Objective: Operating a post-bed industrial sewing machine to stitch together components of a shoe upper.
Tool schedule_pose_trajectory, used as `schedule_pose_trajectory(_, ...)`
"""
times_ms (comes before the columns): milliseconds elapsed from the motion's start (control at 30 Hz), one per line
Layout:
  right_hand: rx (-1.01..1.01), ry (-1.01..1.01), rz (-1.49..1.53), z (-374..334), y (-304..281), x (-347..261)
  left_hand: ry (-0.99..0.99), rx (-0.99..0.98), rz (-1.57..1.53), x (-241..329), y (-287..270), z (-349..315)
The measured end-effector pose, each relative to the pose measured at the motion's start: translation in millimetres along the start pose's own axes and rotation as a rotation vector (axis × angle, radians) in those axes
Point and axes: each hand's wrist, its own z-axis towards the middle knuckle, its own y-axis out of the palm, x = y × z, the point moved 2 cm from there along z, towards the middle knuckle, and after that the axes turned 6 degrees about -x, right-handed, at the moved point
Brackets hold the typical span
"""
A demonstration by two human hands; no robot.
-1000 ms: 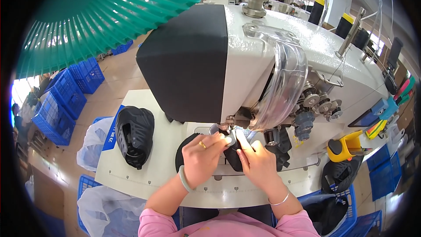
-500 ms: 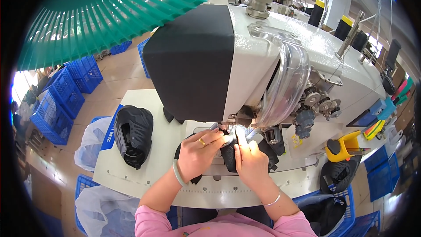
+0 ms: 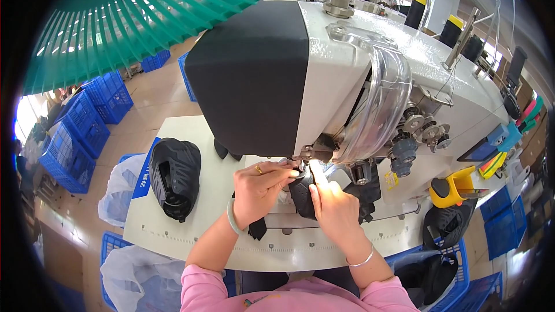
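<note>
A black shoe upper [image 3: 303, 196] lies beneath the needle area of a large white and dark grey sewing machine [image 3: 247, 81]. My left hand [image 3: 257, 192], wearing a ring and a bracelet, pinches the upper's edge between thumb and fingers, close to the presser foot. From the other side my right hand [image 3: 337, 211] grips the upper, its index finger stretched toward the needle. Both hands partly cover the work, and the needle tip cannot be made out. Left of my hands, a dark grey and black shoe upper [image 3: 175, 179] rests on the white table [image 3: 219, 242].
A yellow holder [image 3: 461, 189] stands at the right, with another dark shoe upper [image 3: 448, 225] below it. Blue crates [image 3: 459, 274] with plastic liners flank the table; more blue crates [image 3: 68, 156] stand on the floor at left. A green slatted cover [image 3: 133, 17] overhangs the upper left.
My left hand's fingers have drawn together into a tighter pinch at the upper's edge. My right hand has shifted slightly to the right and down. The other uppers stay put.
</note>
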Motion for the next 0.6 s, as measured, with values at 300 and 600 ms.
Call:
schedule_pose_trajectory(300, 0.015, 0.016, -0.052, 2.0, 2.5, -4.5, 0.102, -0.045, 0.132, 7.3, -2.0, -1.1)
schedule_pose_trajectory(600, 0.095, -0.041, 0.009, 12.1, 7.0, 10.7, 0.223, -0.062, 0.233, 2.5, -0.6, 2.4)
